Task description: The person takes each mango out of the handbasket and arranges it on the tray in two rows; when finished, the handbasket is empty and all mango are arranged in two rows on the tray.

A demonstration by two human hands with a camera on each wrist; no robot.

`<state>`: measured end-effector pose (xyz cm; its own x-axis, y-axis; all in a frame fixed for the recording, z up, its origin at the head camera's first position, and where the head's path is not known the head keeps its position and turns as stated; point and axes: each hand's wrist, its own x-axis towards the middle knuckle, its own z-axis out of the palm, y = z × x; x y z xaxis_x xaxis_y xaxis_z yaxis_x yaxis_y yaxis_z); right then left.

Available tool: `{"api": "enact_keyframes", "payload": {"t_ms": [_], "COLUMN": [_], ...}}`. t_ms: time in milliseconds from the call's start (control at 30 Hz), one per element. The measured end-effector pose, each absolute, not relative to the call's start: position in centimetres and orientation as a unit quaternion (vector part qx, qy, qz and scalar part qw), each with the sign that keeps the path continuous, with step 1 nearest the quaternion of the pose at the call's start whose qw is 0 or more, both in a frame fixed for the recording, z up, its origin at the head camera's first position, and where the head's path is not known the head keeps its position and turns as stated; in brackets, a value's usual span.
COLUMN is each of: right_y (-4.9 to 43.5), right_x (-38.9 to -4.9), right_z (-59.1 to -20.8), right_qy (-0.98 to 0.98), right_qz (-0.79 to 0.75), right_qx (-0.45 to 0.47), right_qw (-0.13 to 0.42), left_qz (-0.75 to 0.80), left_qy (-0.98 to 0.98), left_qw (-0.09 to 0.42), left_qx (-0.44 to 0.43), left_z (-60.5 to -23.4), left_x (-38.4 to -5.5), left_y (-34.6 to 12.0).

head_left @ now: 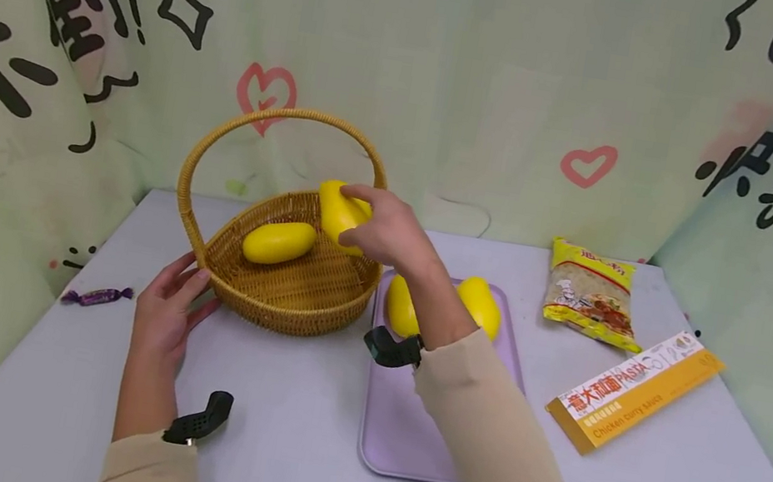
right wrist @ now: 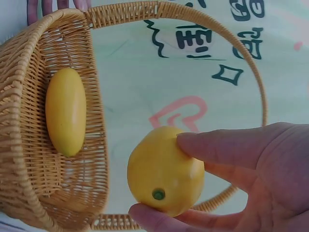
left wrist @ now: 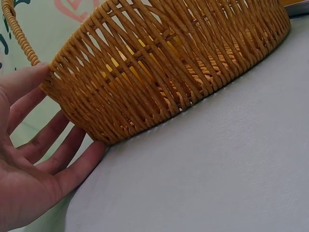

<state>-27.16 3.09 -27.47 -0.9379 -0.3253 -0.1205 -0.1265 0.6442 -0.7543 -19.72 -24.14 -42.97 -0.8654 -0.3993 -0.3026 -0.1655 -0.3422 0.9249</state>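
Observation:
My right hand (head_left: 388,229) holds a yellow mango (head_left: 339,212) over the back right part of the wicker basket (head_left: 290,323). In the right wrist view, thumb and fingers grip the mango (right wrist: 164,169), and a small dark green stem spot faces the camera. Another mango (head_left: 278,242) lies inside the basket towards the left. My left hand (head_left: 169,308) touches the basket's left side. The left wrist view shows that thumb at the rim near the handle's foot, with the fingers (left wrist: 79,174) spread down the outer wall. Two yellow fruits (head_left: 478,306) lie on the tray, partly hidden behind my right forearm.
The purple tray (head_left: 392,444) lies right of the basket, under my right arm. Farther right are a yellow food packet (head_left: 594,295) and an orange-and-white pasta box (head_left: 636,390). A purple wrapped candy (head_left: 97,296) sits at the left edge. Printed curtains surround the table.

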Motion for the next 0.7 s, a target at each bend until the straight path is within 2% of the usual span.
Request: {"api": "enact_keyframes", "payload": {"t_ms": [700], "right_y": [7.4], "right_x": [-22.9], "right_z": [-27.6], "right_qy": [0.922], "right_qz": [-0.361], "right_qx": [-0.129], "right_qw": [0.058], "left_qz": [-0.784], "left_qy": [-0.558], "left_qw": [0.096], "left_qx": [0.255], "left_z": [-42.9], "left_x": [-19.5], "left_y": [-23.8]}}
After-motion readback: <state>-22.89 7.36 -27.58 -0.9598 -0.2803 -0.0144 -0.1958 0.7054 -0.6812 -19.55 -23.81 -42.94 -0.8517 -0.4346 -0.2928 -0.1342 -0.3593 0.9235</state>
